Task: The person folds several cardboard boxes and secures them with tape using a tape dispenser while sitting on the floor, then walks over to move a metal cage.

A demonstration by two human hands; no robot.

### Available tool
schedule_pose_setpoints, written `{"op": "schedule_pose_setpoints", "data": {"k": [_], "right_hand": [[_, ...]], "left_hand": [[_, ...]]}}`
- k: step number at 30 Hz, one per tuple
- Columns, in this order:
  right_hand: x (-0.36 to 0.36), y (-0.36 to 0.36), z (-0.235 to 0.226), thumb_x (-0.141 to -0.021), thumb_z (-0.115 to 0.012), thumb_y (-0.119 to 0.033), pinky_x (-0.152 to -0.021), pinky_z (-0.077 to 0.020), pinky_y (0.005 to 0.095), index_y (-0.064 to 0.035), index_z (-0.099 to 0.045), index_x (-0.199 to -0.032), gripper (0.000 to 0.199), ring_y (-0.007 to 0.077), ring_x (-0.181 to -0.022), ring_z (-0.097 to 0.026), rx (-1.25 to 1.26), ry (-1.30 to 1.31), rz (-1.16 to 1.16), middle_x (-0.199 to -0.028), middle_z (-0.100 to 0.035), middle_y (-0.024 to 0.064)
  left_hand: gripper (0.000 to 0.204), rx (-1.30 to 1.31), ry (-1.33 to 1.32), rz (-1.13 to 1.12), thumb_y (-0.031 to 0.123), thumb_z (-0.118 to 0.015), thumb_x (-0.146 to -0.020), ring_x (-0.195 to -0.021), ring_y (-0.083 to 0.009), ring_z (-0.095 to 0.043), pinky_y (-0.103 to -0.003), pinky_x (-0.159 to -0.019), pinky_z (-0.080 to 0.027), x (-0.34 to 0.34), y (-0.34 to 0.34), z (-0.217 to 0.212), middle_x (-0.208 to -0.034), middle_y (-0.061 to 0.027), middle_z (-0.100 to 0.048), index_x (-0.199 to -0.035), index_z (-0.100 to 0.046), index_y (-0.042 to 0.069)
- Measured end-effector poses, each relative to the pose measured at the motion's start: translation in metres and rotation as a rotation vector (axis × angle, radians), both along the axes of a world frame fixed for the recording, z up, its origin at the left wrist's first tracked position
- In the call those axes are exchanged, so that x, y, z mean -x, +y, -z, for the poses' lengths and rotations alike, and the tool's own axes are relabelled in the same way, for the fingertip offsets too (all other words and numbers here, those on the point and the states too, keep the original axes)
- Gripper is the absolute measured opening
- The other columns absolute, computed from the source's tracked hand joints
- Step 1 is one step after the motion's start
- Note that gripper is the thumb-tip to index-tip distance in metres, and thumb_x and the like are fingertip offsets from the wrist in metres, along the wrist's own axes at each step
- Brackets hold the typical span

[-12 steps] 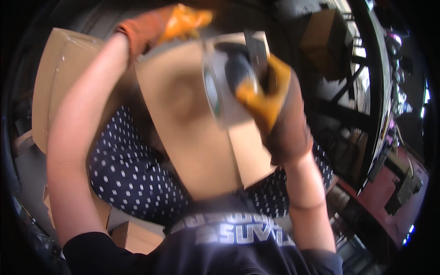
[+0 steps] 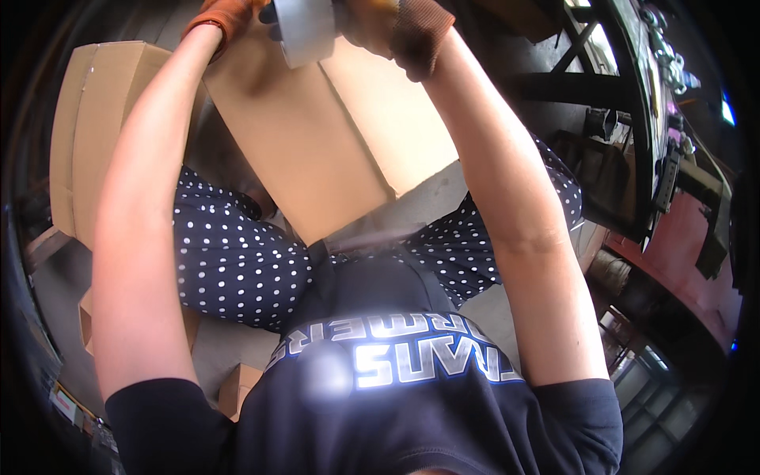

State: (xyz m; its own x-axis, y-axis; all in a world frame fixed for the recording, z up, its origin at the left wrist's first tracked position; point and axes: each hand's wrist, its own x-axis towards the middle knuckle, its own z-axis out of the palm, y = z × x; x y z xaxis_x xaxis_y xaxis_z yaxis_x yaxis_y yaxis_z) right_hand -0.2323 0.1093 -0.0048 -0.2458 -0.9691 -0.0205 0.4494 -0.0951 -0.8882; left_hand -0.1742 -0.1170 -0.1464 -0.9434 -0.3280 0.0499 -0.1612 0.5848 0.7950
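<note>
Evidently, your legs flank the box

The large tan cardboard box (image 2: pixel 309 150) sits between your legs in navy, white-dotted trousers (image 2: pixel 237 253), probably so they can steady it. A blurred, silvery-grey, band-like object (image 2: pixel 309 36) shows over its far part, between your hands. Your left hand (image 2: pixel 224 17), rust-orange-gloved, is near that end; your brown-gloved right hand (image 2: pixel 400 32) is beside the grey object. Cropped fingers leave both grips impossible to tell. Another tan cardboard carton (image 2: pixel 103 146) stands leftward.

Brown cardboard box (image 2: pixel 309 150), set askew; grey strip (image 2: pixel 307 36) at far end.
</note>
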Motion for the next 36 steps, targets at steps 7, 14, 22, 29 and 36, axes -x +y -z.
{"op": "schedule_pose_setpoints", "data": {"k": [7, 14, 22, 29, 36], "right_hand": [[-0.036, 0.092, -0.024, -0.093, -0.047, -0.020, -0.074, -0.0496, 0.0294, -0.0039, -0.056, -0.113, 0.027, 0.0184, -0.084, -0.064, -0.374, 0.944, 0.090, -0.095, -0.066, 0.0082], [-0.108, 0.180, -0.050, -0.090, -0.056, -0.024, -0.070, -0.0456, 0.0206, -0.0027, -0.056, -0.114, 0.032, 0.0054, -0.076, -0.053, -0.436, 0.296, 0.131, -0.087, -0.059, 0.0002], [-0.156, 0.222, -0.038, -0.088, -0.053, -0.016, -0.086, -0.0421, 0.0249, -0.0018, -0.056, -0.117, 0.032, 0.0098, -0.096, -0.054, -0.621, 0.147, 0.126, -0.104, -0.062, 0.0046], [-0.158, 0.227, -0.018, -0.088, -0.054, -0.014, -0.087, -0.0417, 0.0241, -0.0028, -0.055, -0.120, 0.034, 0.0079, -0.096, -0.053, -0.685, 0.380, 0.128, -0.106, -0.061, 0.0036], [-0.166, 0.242, 0.003, -0.087, -0.054, -0.010, -0.092, -0.0392, 0.0236, -0.0027, -0.055, -0.120, 0.034, 0.0086, -0.103, -0.052, -0.707, 0.260, 0.116, -0.112, -0.060, 0.0054]], "left_hand": [[0.044, 0.384, -0.357, -0.072, 0.048, -0.047, -0.087, -0.095, -0.0259, -0.059, -0.034, -0.083, -0.043, 0.005, 0.011, -0.028, -0.103, -0.0104, -0.064, -0.109, -0.061, 0.013], [0.050, 0.253, -0.390, -0.245, 0.050, -0.051, -0.086, -0.106, -0.0199, -0.056, -0.031, -0.091, -0.041, -0.016, 0.018, -0.043, -0.114, -0.0070, -0.061, -0.118, -0.058, 0.012], [0.053, 0.405, -0.153, -0.300, 0.055, -0.047, -0.086, -0.114, -0.0229, -0.052, -0.032, -0.095, -0.038, -0.007, -0.026, 0.019, -0.122, -0.0062, -0.057, -0.123, -0.055, 0.018], [0.052, 0.638, -0.147, -0.327, 0.055, -0.040, -0.090, -0.111, -0.0265, -0.055, -0.032, -0.089, -0.043, 0.007, -0.012, 0.020, -0.118, -0.0088, -0.059, -0.122, -0.054, 0.016], [0.047, 0.703, -0.173, -0.412, 0.053, -0.044, -0.089, -0.103, -0.0324, -0.058, -0.038, -0.084, -0.047, 0.002, -0.023, 0.023, -0.110, -0.0125, -0.062, -0.120, -0.055, 0.020]]}}
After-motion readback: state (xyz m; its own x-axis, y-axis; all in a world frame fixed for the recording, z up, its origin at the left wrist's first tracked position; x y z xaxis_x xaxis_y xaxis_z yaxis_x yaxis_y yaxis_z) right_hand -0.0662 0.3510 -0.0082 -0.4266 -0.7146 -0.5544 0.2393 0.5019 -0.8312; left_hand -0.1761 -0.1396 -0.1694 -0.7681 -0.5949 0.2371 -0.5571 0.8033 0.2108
